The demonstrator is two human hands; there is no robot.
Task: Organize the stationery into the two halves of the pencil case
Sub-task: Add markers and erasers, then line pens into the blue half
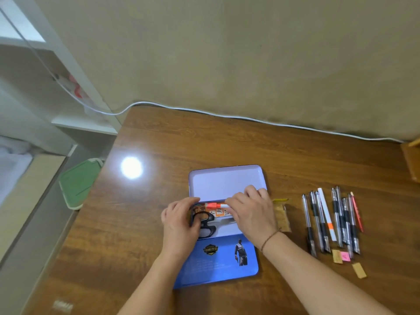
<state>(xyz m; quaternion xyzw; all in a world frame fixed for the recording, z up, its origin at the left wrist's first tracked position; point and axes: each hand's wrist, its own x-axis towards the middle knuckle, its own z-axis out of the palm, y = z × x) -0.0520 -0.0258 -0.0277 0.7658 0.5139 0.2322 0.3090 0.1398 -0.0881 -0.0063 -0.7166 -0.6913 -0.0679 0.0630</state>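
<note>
- The pencil case (pixel 227 180) lies open on the wooden table (pixel 159 137), unfolded into flat panels: a pale purple tray at 12 o'clock, a middle section under the hands, and a blue printed cover (pixel 218 262) at 6 o'clock.
- The pale purple tray holds nothing that shows.
- The middle section holds black-handled scissors (pixel 208 226), handles toward 9 o'clock and blades pointing toward 3 o'clock, lying on a printed orange lining.
- An orange-and-white pen (pixel 216 205) lies along the hinge edge of the middle section, at 12 o'clock from the scissors.
- The left hand (pixel 181 221) rests palm down on the 9 o'clock end of the case, fingers curled over the scissor handles; whether it grips them I cannot tell.
- The right hand (pixel 250 210) reaches in from 5 o'clock, palm down, fingertips pinching the white end of the orange-and-white pen. A thin bracelet (pixel 269 240) circles its wrist.
- Just at 3 o'clock from the right hand lies a tan wrapped strip (pixel 281 214), touching the table.
- Further toward 3 o'clock, well apart from the case, a loose row of pens (pixel 329 221) lies side by side, running 12 to 6 o'clock; one is white with an orange band, one red.
- At 6 o'clock from the pens lie small paper tags (pixel 341 256), tan and pink.
</note>
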